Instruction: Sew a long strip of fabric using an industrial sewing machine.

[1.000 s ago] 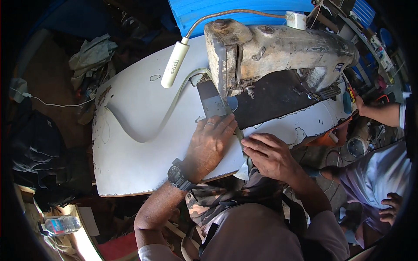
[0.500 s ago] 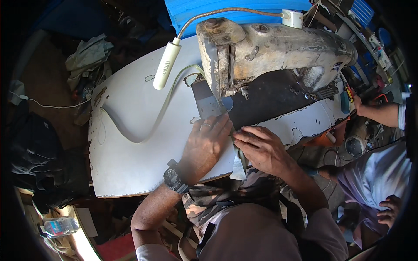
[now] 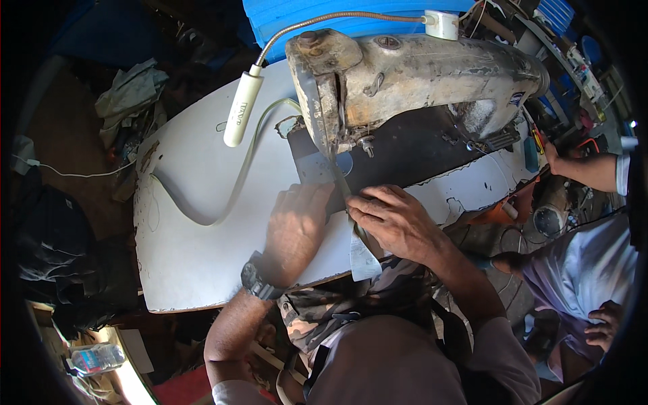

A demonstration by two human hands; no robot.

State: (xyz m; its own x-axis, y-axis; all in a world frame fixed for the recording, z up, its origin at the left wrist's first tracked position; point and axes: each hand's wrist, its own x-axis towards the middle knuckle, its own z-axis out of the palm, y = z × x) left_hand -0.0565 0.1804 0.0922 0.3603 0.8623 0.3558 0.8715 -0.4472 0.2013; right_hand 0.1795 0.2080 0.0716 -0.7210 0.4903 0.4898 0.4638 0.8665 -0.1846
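A worn industrial sewing machine (image 3: 405, 84) stands on a white-topped table. A pale greenish fabric strip (image 3: 246, 169) curves over the tabletop on the left and passes under the machine's needle area. Its near end (image 3: 365, 260) hangs, lighter and wider, over the front edge. My right hand (image 3: 398, 223) is closed, pinching the strip just in front of the machine. On its left side my left hand (image 3: 297, 219) rests by the metal plate (image 3: 315, 167) with its fingers curled down; the fingertips are hidden, and what they hold cannot be seen.
A white tube lamp (image 3: 243, 108) on a bendable metal neck hangs over the table. The white tabletop (image 3: 196, 263) has chipped edges. At the right, another person's arm (image 3: 587, 172) reaches near tools by the table's end. A plastic bottle (image 3: 96, 359) lies lower left.
My left fingers have drawn back from the strip and curled. My right hand keeps its pinch. The whole view has shifted slightly, and the strip's hanging end shows wider.
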